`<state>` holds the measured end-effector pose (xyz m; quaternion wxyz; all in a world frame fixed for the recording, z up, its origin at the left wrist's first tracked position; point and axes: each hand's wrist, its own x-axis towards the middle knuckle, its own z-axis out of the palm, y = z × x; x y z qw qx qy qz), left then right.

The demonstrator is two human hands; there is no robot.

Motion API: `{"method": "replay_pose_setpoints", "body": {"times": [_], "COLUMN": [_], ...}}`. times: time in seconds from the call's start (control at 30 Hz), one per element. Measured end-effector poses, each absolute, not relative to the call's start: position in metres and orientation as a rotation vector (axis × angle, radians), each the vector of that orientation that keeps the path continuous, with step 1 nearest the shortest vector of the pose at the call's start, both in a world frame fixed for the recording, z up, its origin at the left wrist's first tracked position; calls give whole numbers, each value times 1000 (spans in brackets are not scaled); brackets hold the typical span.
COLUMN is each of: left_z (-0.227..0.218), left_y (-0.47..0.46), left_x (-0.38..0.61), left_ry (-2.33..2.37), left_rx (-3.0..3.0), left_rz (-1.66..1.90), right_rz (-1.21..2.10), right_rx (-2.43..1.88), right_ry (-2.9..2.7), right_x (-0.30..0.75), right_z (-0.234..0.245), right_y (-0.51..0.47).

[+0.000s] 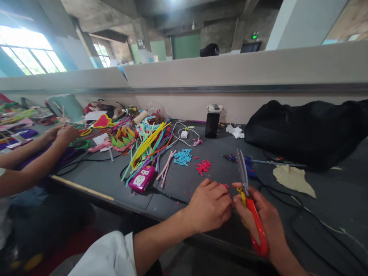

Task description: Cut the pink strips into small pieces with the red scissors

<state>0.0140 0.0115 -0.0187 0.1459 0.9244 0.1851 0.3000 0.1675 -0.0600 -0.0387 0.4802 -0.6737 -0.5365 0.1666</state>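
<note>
My right hand (267,218) is wrapped round red-handled scissors (258,230), their blades pointing up and away from me. A small yellow piece (242,195) shows between its thumb and the scissors; I cannot tell what it is. Just to the left, my left hand (209,207) is closed, back upward, at the front of the table. Bits of red show by its fingers, but what it grips is hidden. Beyond it lie a small pile of short red pieces (203,167) and a larger pile of short blue pieces (183,157).
Long fuzzy craft stems (149,145) and a purple power socket (142,179) lie left. A phone (212,125) leans at the back. Right are a glue gun (249,168), a black bag (301,132) and cables. A co-worker's hands (64,134) work at far left.
</note>
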Motion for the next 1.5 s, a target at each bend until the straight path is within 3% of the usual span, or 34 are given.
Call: {"method": "replay_pose_setpoints", "body": {"times": [0.2, 0.43, 0.6, 1.5], "left_z": [-21, -10, -8, -7], "left_y": [9, 25, 32, 20], "left_x": [16, 13, 12, 17], "left_ry": [529, 653, 485, 445], "left_rx": [2654, 1211, 710, 565], "left_rz": [803, 1099, 1103, 1115], "right_rz": [358, 276, 226, -51], "right_rx": [-1690, -1693, -1645, -1704], "right_ry": [-1297, -1378, -1500, -1647], "right_x": [164, 159, 149, 147], "right_z": [-37, -40, -55, -67], "right_y": [-59, -63, -64, -67]}}
